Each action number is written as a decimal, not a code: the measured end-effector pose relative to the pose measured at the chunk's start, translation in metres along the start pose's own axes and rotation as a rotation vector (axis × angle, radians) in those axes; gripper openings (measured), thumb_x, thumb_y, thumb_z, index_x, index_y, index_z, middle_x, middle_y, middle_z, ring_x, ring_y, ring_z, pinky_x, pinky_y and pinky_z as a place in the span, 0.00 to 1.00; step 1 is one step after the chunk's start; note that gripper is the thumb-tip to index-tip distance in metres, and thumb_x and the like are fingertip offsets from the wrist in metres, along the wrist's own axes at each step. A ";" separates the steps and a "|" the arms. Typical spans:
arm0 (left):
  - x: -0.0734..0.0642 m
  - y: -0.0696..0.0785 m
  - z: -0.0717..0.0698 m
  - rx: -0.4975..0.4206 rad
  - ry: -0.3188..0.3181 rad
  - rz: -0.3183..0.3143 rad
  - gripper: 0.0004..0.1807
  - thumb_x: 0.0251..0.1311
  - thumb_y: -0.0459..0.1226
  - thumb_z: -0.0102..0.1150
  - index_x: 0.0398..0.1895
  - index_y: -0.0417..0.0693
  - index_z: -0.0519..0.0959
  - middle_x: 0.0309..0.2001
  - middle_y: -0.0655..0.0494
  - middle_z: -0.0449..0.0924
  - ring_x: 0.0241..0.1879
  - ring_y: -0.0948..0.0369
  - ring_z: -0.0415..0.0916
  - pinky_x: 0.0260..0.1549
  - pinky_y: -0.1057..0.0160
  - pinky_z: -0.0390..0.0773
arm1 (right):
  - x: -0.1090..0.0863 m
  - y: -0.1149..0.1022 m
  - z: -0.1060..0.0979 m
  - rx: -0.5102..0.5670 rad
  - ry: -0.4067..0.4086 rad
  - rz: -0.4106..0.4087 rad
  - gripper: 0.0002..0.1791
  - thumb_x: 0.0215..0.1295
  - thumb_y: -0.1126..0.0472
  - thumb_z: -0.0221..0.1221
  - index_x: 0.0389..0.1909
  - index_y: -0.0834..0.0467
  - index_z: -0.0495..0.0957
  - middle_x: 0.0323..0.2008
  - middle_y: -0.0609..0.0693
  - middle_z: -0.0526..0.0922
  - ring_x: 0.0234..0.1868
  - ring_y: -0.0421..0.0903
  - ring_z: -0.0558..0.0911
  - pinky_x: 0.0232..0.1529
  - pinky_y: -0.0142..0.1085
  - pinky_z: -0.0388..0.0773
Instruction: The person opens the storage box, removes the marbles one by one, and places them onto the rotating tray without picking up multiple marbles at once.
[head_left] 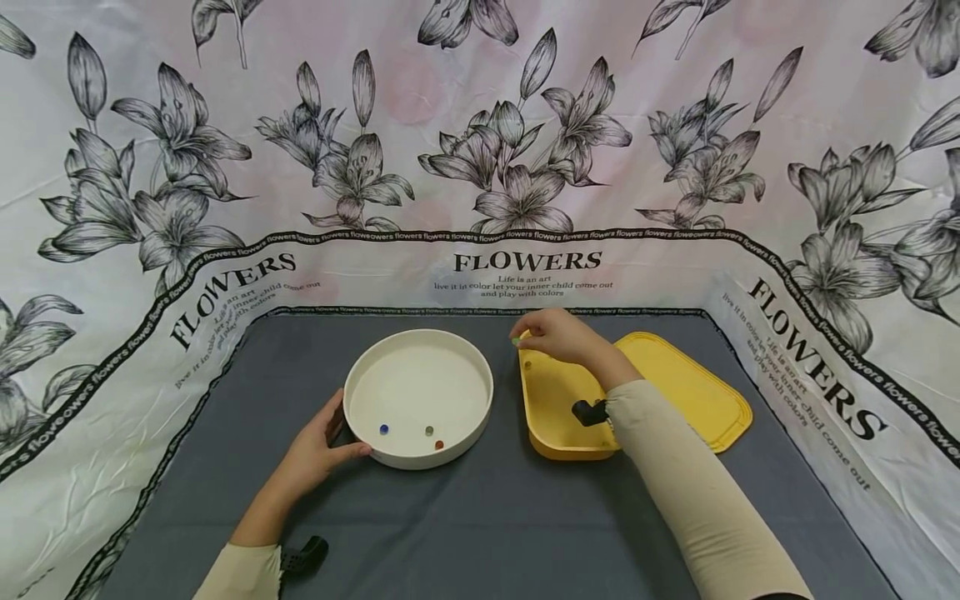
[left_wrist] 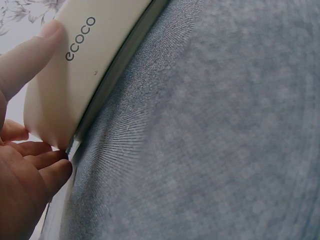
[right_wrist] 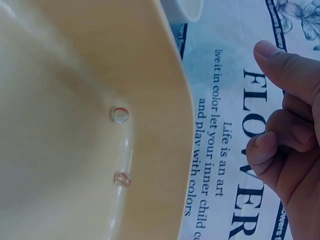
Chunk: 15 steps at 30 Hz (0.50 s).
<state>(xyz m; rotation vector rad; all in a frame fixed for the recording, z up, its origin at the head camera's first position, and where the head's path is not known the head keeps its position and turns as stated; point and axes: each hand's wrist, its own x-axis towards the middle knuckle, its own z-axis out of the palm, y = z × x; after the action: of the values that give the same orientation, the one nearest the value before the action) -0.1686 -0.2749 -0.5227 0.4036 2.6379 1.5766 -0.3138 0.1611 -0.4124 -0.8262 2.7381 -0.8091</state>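
A round white tray [head_left: 420, 375] with a raised rim stands on the grey cloth. My left hand [head_left: 318, 450] holds its left side, the thumb [left_wrist: 37, 57] on the outer wall near the "ecoco" lettering and the fingers by the lower edge. Inside the tray lie a blue marble [head_left: 384, 429], a greyish marble [head_left: 429, 431] and a red-orange marble [head_left: 439, 445]. Over the far left corner of a yellow bin [head_left: 573, 454], my right hand [head_left: 558, 335] pinches a small greenish marble [head_left: 516, 341]. Two clear marbles, one swirled with red [right_wrist: 120, 114], lie along the bin's inner edge.
Partly behind the right forearm, a flat yellow lid [head_left: 690, 383] lies to the right of the bin. A white cloth [head_left: 525, 267] printed with flowers and lettering borders the grey cloth [head_left: 480, 533] at the back and sides.
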 end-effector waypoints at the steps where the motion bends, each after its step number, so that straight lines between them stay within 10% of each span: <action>1: -0.001 -0.001 0.000 0.001 0.001 0.001 0.64 0.54 0.47 0.77 0.84 0.44 0.42 0.82 0.42 0.46 0.80 0.43 0.49 0.74 0.46 0.60 | 0.002 -0.002 0.001 -0.004 -0.002 -0.007 0.09 0.74 0.55 0.62 0.51 0.45 0.86 0.37 0.49 0.86 0.31 0.45 0.80 0.32 0.39 0.81; 15: 0.000 -0.002 0.000 -0.010 0.008 0.022 0.63 0.54 0.46 0.78 0.84 0.45 0.44 0.82 0.43 0.47 0.80 0.45 0.50 0.74 0.48 0.59 | 0.022 -0.033 0.012 -0.045 -0.037 -0.089 0.12 0.74 0.56 0.62 0.54 0.45 0.86 0.53 0.43 0.86 0.44 0.41 0.84 0.43 0.38 0.85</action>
<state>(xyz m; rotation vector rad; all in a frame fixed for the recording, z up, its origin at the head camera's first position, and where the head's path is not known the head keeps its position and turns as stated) -0.1689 -0.2755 -0.5244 0.4282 2.6390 1.6000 -0.3133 0.1209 -0.4043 -0.9679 2.7134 -0.7423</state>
